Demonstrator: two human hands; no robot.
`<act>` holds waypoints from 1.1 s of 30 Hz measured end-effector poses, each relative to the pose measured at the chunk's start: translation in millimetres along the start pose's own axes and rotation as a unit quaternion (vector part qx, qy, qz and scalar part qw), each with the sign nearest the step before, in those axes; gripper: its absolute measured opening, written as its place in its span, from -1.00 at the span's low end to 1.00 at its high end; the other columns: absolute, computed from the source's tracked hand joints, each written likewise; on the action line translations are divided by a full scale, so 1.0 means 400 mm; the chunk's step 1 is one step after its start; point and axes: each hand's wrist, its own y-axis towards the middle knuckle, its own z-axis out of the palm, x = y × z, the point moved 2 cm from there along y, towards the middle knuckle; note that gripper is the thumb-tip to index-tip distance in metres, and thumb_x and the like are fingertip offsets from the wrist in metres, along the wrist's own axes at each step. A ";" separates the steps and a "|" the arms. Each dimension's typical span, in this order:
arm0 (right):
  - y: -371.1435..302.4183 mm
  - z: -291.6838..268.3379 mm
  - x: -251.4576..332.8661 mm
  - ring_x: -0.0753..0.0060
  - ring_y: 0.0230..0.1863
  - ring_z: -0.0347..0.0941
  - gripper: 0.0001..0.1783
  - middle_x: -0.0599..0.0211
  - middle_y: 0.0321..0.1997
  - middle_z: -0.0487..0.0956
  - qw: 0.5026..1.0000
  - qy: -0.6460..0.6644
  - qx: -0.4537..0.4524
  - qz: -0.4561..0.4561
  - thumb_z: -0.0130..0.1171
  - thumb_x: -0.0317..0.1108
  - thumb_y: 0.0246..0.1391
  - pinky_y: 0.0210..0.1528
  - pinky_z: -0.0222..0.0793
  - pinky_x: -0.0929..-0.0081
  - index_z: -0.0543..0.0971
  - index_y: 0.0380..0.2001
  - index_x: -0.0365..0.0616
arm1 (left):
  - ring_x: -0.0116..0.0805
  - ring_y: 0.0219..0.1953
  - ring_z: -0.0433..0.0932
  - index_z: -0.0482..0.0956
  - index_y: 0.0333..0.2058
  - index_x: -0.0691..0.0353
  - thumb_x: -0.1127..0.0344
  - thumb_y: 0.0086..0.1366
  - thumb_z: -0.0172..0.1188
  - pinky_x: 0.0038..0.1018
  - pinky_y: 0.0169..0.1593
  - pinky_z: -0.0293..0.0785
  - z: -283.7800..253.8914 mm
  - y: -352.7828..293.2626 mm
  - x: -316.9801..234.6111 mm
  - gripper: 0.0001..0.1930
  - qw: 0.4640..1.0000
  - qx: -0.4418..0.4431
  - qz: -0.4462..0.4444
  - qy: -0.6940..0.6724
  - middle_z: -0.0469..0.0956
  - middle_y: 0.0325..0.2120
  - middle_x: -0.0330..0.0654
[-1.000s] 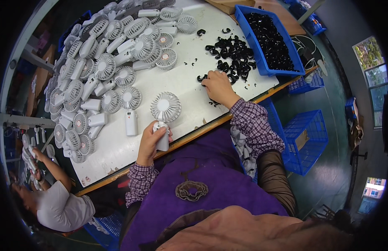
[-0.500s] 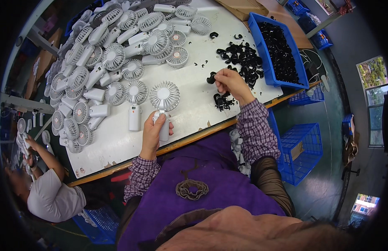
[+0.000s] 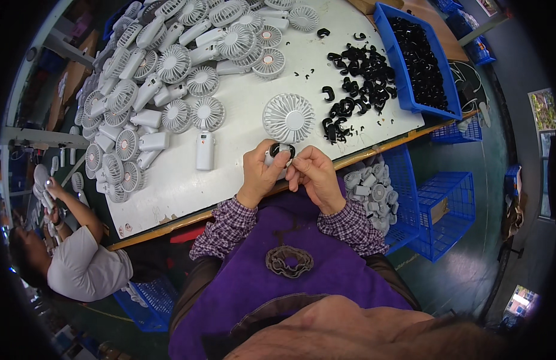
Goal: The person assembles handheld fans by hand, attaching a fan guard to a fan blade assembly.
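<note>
My left hand (image 3: 260,171) is wrapped round the handle of a white handheld fan (image 3: 289,118), its round grille pointing away from me. A curved black plastic clip (image 3: 275,149) sits at the fan's neck, with my left thumb against it. My right hand (image 3: 317,180) is closed in a pinch at the right side of this clip; its fingertips partly hide what they grip. Both hands are close together over the table's front edge. To the left, another white fan (image 3: 205,151) lies on the tabletop with its handle toward me.
A heap of white fans (image 3: 176,63) covers the table's (image 3: 242,120) left and back. Loose black clips (image 3: 362,78) lie at right, beside a blue tray (image 3: 418,107) full of them. Blue crates (image 3: 440,210), one holding white fans, stand below at right. A co-worker (image 3: 86,264) handles fans at left.
My right hand has come left from the loose clips to the fan, bringing a black clip to its neck. My left hand has tilted the fan and its grip has shifted up to the neck.
</note>
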 end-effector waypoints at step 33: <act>-0.034 -0.016 -0.056 0.50 0.03 0.35 -0.62 0.33 -0.02 0.46 0.995 0.072 0.011 -0.067 0.11 -0.41 0.16 0.11 0.25 0.50 0.37 0.03 -0.27 | -0.33 -0.63 0.52 0.50 -0.40 0.35 0.11 0.17 0.19 -0.47 -0.55 0.37 0.025 -0.028 -0.047 -0.67 0.983 0.040 0.150 0.097 0.51 -0.64 -0.10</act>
